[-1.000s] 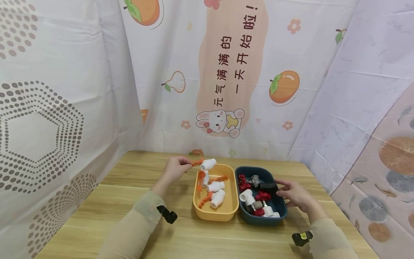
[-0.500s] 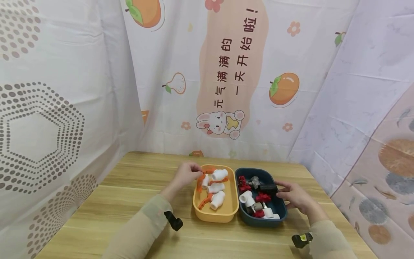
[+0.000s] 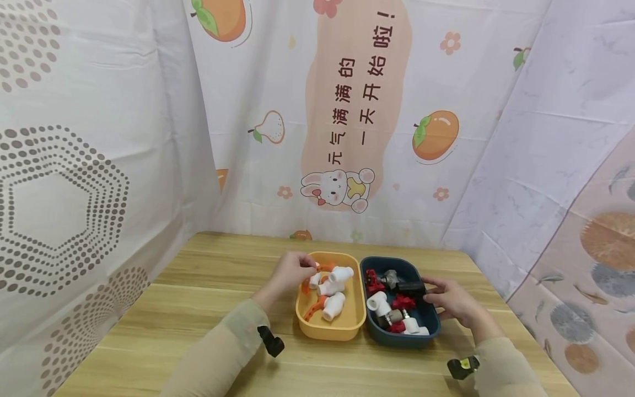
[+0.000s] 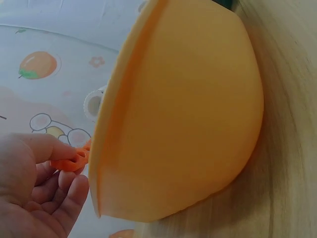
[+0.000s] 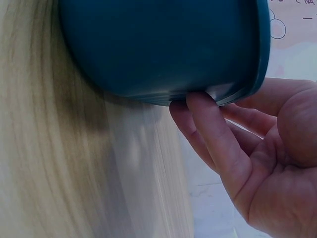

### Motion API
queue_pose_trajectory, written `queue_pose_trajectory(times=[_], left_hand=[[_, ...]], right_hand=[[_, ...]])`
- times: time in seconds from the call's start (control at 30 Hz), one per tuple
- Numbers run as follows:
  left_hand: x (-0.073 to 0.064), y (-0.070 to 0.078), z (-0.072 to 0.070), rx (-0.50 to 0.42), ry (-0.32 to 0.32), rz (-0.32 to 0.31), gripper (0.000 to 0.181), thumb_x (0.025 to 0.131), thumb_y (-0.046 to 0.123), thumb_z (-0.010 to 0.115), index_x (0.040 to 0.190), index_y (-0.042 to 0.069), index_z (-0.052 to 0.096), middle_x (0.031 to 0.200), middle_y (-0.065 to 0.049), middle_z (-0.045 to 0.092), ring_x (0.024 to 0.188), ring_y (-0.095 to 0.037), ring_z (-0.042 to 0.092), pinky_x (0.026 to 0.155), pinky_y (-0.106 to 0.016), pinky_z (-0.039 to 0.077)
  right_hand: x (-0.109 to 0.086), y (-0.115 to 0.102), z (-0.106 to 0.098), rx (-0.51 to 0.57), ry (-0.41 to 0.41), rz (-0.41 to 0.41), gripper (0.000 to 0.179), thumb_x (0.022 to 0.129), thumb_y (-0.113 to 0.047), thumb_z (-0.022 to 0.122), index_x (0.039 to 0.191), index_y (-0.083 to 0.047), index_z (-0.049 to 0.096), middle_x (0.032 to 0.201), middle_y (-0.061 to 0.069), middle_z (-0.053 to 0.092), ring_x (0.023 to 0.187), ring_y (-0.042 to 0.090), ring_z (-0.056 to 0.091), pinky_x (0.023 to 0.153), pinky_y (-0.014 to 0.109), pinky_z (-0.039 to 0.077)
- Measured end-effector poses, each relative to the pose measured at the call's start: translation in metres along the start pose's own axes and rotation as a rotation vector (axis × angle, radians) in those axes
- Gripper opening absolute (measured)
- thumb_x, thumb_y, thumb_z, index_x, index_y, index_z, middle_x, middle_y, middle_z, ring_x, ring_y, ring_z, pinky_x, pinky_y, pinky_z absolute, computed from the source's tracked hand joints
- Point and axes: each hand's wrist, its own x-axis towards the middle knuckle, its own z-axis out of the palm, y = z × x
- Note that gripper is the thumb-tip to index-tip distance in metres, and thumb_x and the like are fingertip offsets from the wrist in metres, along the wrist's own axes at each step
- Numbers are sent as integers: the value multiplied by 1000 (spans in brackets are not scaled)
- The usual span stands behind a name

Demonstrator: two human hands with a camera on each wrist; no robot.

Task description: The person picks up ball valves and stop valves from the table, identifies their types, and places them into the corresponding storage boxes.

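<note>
In the head view my left hand (image 3: 294, 268) is over the left rim of the yellow bin (image 3: 329, 332). Its thumb and fingers pinch the orange handle (image 4: 72, 161) of a white plastic ball valve (image 3: 341, 274), whose body is inside the bin, over other valves. A similar white valve (image 3: 333, 306) with an orange handle lies below it. My right hand (image 3: 452, 300) holds the right edge of the dark blue bin (image 5: 163, 49); in the right wrist view some fingers touch the outer wall and the thumb reaches to the rim.
Inside the blue bin are red-handled pieces (image 3: 403, 301), white pipe fittings (image 3: 379, 302) and a black cylindrical part (image 3: 412, 287). Both bins stand side by side on a wooden table (image 3: 223, 270). A printed cloth (image 3: 268, 182) hangs behind the table.
My left hand has moved right and slightly down, carrying the valve from above the yellow bin's far left corner into the bin. My right hand stays at the blue bin's edge.
</note>
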Motion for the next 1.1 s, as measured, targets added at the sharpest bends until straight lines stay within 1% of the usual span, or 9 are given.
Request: queue_pose_trajectory(times=[0.13, 0.3, 0.4, 0.5, 0.67, 0.83, 0.97, 1.1], left_hand=[[-2, 3, 1, 9, 22, 20, 7, 92, 17, 77, 89, 11, 74, 83, 1, 68, 76, -18, 62, 64, -31, 55], [-3, 6, -3, 10, 82, 39, 12, 94, 25, 76, 92, 13, 74, 84, 3, 69, 80, -17, 62, 69, -32, 55], [-2, 8, -6, 17, 110, 46, 13, 94, 26, 75, 93, 13, 75, 85, 3, 69, 81, -16, 63, 71, -33, 54], [-2, 9, -9, 32, 125, 44, 12, 94, 26, 75, 93, 14, 75, 85, 4, 69, 81, -16, 62, 70, -32, 54], [-2, 10, -12, 39, 134, 37, 12, 94, 26, 75, 93, 15, 75, 84, 4, 68, 80, -17, 61, 68, -31, 53], [-3, 10, -16, 34, 141, 43, 10, 93, 25, 76, 93, 15, 75, 86, 3, 68, 79, -18, 61, 68, -33, 53], [-1, 12, -24, 51, 148, 57, 12, 94, 28, 75, 95, 16, 74, 88, 3, 68, 80, -17, 62, 68, -33, 53], [2, 17, -35, 64, 160, 88, 13, 95, 28, 74, 96, 15, 74, 88, 2, 68, 80, -18, 61, 67, -33, 52]], right_hand=[[-1, 0, 0, 1, -5, 2, 64, 100, -7, 61, 156, 4, 32, 134, 36, 54, 103, 35, 68, 76, 54, 59], [-3, -2, 1, 8, -3, 3, 64, 100, -6, 61, 156, 4, 31, 134, 37, 53, 104, 35, 67, 76, 54, 59], [-4, -4, 0, 7, -2, 2, 64, 100, -5, 60, 156, 5, 31, 135, 38, 53, 104, 36, 67, 76, 54, 59], [-4, -6, -1, 4, -2, 3, 63, 100, -5, 60, 156, 5, 31, 135, 37, 53, 104, 36, 67, 76, 54, 59], [-3, -5, 0, -12, -1, 5, 64, 100, -7, 61, 156, 4, 32, 135, 37, 53, 105, 36, 67, 75, 54, 59], [-3, -1, 0, -40, -7, 4, 63, 101, -10, 62, 156, 2, 34, 136, 36, 53, 104, 36, 66, 73, 54, 59], [-6, -2, -3, -34, -28, -14, 63, 104, -17, 60, 155, 5, 32, 137, 36, 52, 101, 36, 68, 71, 54, 60], [-7, -7, -9, -26, -39, -26, 65, 107, -24, 55, 155, 8, 27, 138, 37, 50, 103, 38, 68, 72, 54, 59]])
